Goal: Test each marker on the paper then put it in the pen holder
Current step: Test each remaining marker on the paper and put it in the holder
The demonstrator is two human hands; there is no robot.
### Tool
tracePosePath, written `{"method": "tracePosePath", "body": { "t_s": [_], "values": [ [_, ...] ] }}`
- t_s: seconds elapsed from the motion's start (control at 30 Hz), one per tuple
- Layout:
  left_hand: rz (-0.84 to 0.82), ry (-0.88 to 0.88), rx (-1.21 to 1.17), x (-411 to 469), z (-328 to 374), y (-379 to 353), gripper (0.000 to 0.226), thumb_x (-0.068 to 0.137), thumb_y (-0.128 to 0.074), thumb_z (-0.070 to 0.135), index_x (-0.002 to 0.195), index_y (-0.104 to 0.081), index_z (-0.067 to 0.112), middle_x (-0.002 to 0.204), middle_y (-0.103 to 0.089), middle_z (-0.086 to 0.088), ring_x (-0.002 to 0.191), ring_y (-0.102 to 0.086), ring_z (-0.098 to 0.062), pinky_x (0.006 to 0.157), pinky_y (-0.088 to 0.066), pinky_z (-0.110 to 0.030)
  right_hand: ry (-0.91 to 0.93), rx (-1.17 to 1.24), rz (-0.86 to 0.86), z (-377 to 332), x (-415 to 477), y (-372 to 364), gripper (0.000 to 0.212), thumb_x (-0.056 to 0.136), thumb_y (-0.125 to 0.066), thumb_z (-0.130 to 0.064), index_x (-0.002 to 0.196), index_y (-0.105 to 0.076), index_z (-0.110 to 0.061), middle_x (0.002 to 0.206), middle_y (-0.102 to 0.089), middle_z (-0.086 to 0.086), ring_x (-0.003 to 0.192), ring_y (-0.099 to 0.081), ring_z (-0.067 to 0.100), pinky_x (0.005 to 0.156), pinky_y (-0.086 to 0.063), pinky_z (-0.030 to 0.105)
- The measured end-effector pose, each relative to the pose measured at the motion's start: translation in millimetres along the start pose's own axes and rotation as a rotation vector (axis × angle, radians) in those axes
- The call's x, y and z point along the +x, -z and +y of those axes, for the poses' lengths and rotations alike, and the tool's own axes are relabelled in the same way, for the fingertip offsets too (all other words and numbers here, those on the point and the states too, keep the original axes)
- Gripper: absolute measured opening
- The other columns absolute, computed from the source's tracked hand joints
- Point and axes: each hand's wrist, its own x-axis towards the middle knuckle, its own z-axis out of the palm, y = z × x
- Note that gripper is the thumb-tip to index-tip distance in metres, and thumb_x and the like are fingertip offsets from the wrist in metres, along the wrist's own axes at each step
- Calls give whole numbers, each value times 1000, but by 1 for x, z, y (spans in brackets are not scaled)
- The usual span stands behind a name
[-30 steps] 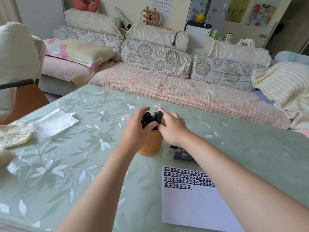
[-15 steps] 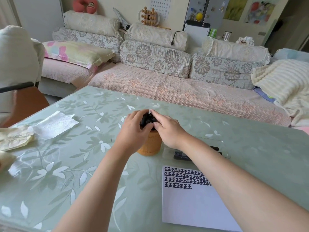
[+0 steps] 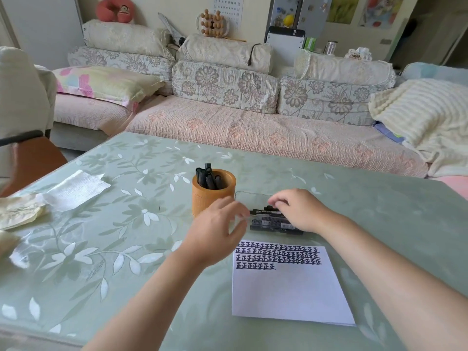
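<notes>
Just right of the pen holder (image 3: 213, 191): loose markers (image 3: 273, 221) in a clear tray (image 3: 250, 195), under the curled fingers of the right hand (image 3: 296, 209); grip impossible to tell. In front of the holder: left hand (image 3: 215, 229), blurred, loosely curled, empty. Inside it: black markers (image 3: 207, 177). Nearer: inked paper (image 3: 286, 287) on floral table (image 3: 101, 249). Beyond: sofa (image 3: 253, 133).

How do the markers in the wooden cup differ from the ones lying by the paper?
The cup markers stand upright in the pen holder, untouched; the tray markers lie flat in a clear tray, under the right hand. Both sets are black.
</notes>
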Motion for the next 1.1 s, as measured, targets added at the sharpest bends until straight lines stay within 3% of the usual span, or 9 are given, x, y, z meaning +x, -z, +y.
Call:
{"method": "tracePosePath", "body": {
  "t_s": [0.1,0.2,0.3,0.43,0.57,0.67,0.8,0.97,1.1],
  "values": [
    [-205,11,109,-13,-6,-16,30,88,-46,43,111,-60,28,100,-54,18,96,-50,-5,86,-46,-29,14,-89,-34,9,-2,-8,33,101,-41,-19,120,-68,-23,126,-61,-3,118,-54,17,102,-41,31],
    [-296,39,192,-23,-10,-24,44,89,-42,55,124,-54,31,114,-53,17,108,-44,-5,95,-38,-25,28,-119,-51,14,4,-13,32,101,-43,-19,123,-67,-22,129,-62,-2,121,-54,20,105,-41,33],
    [-339,67,222,-31,-14,-30,55,86,-35,63,129,-50,32,120,-48,17,113,-39,-5,101,-33,-25,63,-170,-54,6,15,-13,27,98,-52,-25,119,-69,-27,125,-67,-5,118,-58,20,101,-44,34],
    [-350,35,268,-40,-17,-35,53,87,-36,63,131,-45,35,125,-42,17,118,-35,-6,106,-28,-29,110,-277,-105,-10,34,-16,25,91,-64,-30,114,-71,-31,116,-70,-3,108,-62,22,89,-50,34],
    [-339,35,263,-42,-19,-37,53,90,-33,64,133,-43,35,129,-39,17,120,-32,-6,106,-24,-27,147,-422,-126,-20,47,-19,25,87,-69,-24,112,-72,-29,110,-71,-1,99,-62,23,77,-51,31],
    [-343,35,266,-42,-21,-37,54,90,-32,64,134,-42,35,129,-39,17,121,-32,-7,106,-23,-26,162,-449,-125,-22,49,-20,22,86,-70,-23,108,-73,-26,108,-69,3,98,-62,25,79,-52,33],
    [-346,30,278,-42,-23,-38,56,88,-32,65,134,-43,35,129,-40,16,121,-33,-7,106,-25,-26,206,-389,-86,-24,44,-17,23,94,-59,-30,115,-64,-21,112,-63,4,106,-58,28,88,-48,40],
    [-372,32,273,-40,-19,-33,60,86,-30,65,135,-42,33,130,-42,16,121,-34,-8,106,-28,-29,290,-379,38,-36,20,-6,30,103,-36,-37,131,-47,-34,125,-57,-2,107,-58,26,85,-45,41],
    [-359,81,208,-38,-16,-26,65,84,-29,63,139,-40,29,129,-44,14,121,-36,-9,104,-33,-28,256,-347,-7,-42,-2,-3,32,104,-34,-39,131,-51,-39,123,-58,-3,111,-56,25,90,-45,39]
  ]
}}
